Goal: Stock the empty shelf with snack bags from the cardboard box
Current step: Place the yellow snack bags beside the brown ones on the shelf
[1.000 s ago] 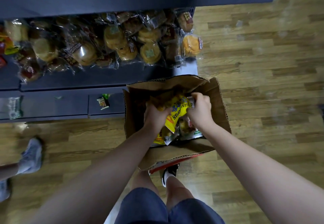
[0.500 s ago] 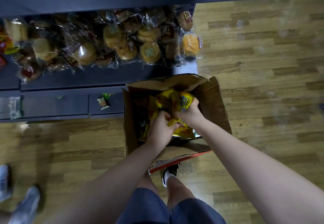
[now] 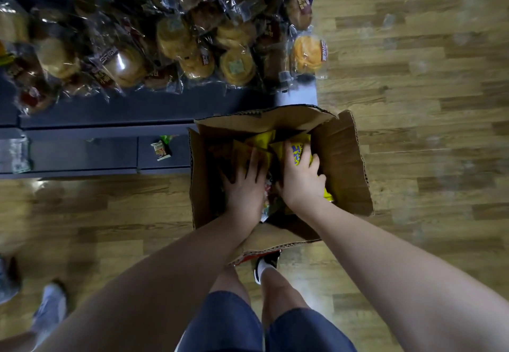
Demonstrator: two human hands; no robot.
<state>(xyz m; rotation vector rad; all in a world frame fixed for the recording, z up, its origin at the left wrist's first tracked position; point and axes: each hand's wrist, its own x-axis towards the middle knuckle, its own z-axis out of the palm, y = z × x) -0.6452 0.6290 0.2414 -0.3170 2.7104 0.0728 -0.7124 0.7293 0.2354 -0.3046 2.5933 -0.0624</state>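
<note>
An open cardboard box [image 3: 341, 159] stands on the wooden floor against the end of a dark shelf unit. Inside lie several yellow snack bags [image 3: 260, 142]. Both my hands are down in the box. My left hand [image 3: 243, 186] lies with fingers spread and straight on the yellow bags on the left side. My right hand [image 3: 300, 181] curls its fingers over a yellow bag with blue lettering [image 3: 297, 154] on the right side. The lower shelf [image 3: 82, 156] beside the box is dark and holds only a small packet [image 3: 161, 151].
The upper shelf [image 3: 137, 109] is piled with clear-wrapped buns [image 3: 192, 54]. Another person's grey shoe [image 3: 49, 307] stands on the floor at the lower left. My own legs and a black shoe [image 3: 268, 265] are just behind the box. Wooden floor [image 3: 427, 103] stretches to the right.
Both hands have pushed deeper into the box. The yellow bag held up between them has gone down, and my left hand has spread flat over the bags.
</note>
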